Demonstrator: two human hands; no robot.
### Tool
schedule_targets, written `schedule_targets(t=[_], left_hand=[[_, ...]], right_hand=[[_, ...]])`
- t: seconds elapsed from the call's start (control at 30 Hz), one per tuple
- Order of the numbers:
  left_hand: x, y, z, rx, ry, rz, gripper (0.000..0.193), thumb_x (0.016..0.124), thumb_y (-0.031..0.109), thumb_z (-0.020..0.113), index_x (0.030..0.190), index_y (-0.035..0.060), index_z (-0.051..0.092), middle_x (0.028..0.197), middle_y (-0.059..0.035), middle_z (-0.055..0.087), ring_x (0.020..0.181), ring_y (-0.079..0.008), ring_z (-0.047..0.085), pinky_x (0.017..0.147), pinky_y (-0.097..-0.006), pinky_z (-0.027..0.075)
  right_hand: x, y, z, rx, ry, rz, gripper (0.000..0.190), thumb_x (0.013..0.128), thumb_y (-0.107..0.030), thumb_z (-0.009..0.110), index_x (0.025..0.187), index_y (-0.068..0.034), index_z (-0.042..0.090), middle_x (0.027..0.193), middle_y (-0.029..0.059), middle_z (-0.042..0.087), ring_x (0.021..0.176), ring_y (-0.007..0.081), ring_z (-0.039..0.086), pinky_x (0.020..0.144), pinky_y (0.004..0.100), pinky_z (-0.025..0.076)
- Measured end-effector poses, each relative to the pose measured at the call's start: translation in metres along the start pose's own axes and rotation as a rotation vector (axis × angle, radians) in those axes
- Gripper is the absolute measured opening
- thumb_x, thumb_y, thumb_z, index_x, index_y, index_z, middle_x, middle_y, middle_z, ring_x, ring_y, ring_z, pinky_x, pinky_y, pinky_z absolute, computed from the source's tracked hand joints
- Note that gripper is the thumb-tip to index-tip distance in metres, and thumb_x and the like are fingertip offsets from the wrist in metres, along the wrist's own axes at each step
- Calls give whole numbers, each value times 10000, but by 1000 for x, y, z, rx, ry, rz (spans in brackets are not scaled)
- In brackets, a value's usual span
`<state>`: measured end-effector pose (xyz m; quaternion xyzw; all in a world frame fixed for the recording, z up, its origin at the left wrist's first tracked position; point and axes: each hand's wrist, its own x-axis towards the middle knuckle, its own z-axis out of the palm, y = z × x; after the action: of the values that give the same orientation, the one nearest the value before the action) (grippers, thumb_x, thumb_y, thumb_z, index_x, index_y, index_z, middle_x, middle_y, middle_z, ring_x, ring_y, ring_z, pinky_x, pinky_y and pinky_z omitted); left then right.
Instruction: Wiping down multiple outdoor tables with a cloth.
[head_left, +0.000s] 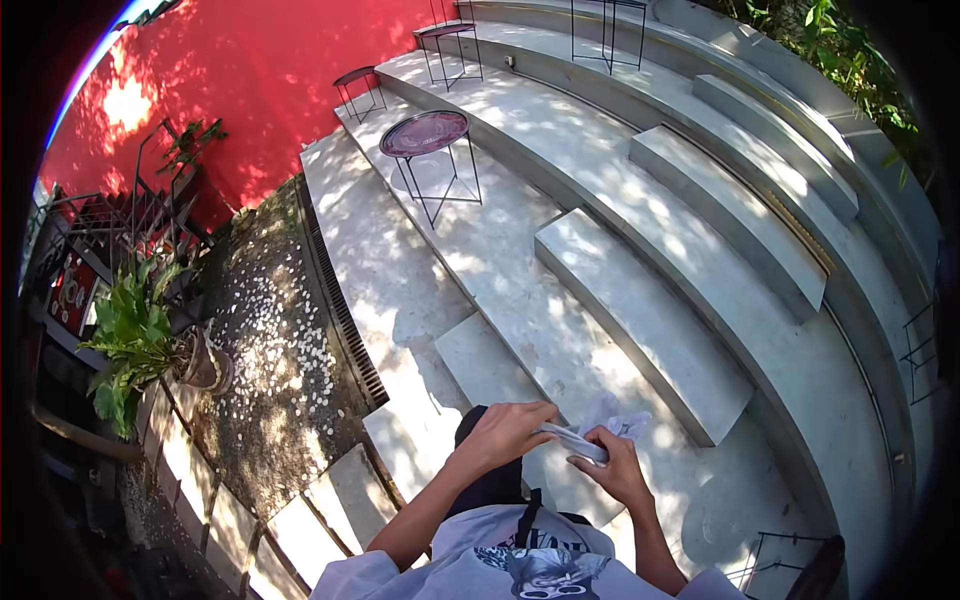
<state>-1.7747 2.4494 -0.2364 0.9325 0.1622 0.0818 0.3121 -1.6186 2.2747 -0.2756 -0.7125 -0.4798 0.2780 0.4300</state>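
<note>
Just in front of my shirt (457, 551), both hands hold a thin whitish bag or cloth (574, 439), bunched into a strip between them. My left hand (504, 435) pinches its left end, thumb below and fingers curled over. Around the other end close the fingers and thumb of my right hand (615, 466). A loose, see-through, crumpled part (619, 420) fans out beyond the right fingers. Whether anything is wrapped inside cannot be seen. Below the hands, dark trousers (495, 480) show above the pale concrete step.
Curved concrete steps (510, 187) rise to the right, with raised concrete blocks (637, 322) on them. A round metal tray table (425, 135) stands ahead. To the left are a drain grate (341, 292), a pebbled strip (277, 330) and a potted plant (139, 337). A red wall (247, 90) stands behind.
</note>
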Motion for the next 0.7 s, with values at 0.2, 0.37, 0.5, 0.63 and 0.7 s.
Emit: schedule_targets(t=[0.2, 0.37, 0.5, 0.63, 0.7], left_hand=[[123, -66, -34, -42, 229, 412, 232, 759, 135, 739, 894, 75, 559, 882, -56, 624, 779, -285, 659, 629, -398, 510], [219, -111, -124, -175, 358, 450, 202, 696, 66, 708, 825, 64, 552, 823, -61, 593, 717, -267, 615, 617, -391, 455], [288, -125, -195, -224, 470, 477, 329, 590, -66, 709, 778, 73, 477, 702, -68, 537, 630, -278, 553, 640, -385, 407], [357, -138, -226, -248, 576, 476, 307, 636, -64, 692, 794, 79, 471, 690, -63, 526, 627, -262, 536, 659, -384, 406], [395, -147, -234, -256, 618, 411, 258, 710, -32, 674, 800, 80, 460, 697, -74, 532, 625, -263, 523, 675, -378, 411]], right_hand=[[122, 19, 1, -5, -182, 255, 578, 776, -445, 820, 1132, -30, 629, 762, 119, 614, 673, 254, 560, 661, 391, 463], [224, 25, -19, -8, -334, 319, 605, 804, -504, 771, 1158, -31, 640, 956, 160, 654, 893, 278, 639, 801, 396, 482], [290, 4, -36, -33, -120, 231, 567, 774, -503, 808, 963, -2, 624, 771, 131, 554, 695, 259, 562, 639, 391, 448], [353, -26, -67, 33, -8, 305, 453, 834, -449, 773, 941, -31, 633, 749, 169, 602, 706, 279, 627, 643, 402, 466], [376, -30, -79, -33, 124, 306, 361, 835, -352, 788, 943, -38, 646, 760, 188, 652, 702, 261, 662, 630, 382, 480]])
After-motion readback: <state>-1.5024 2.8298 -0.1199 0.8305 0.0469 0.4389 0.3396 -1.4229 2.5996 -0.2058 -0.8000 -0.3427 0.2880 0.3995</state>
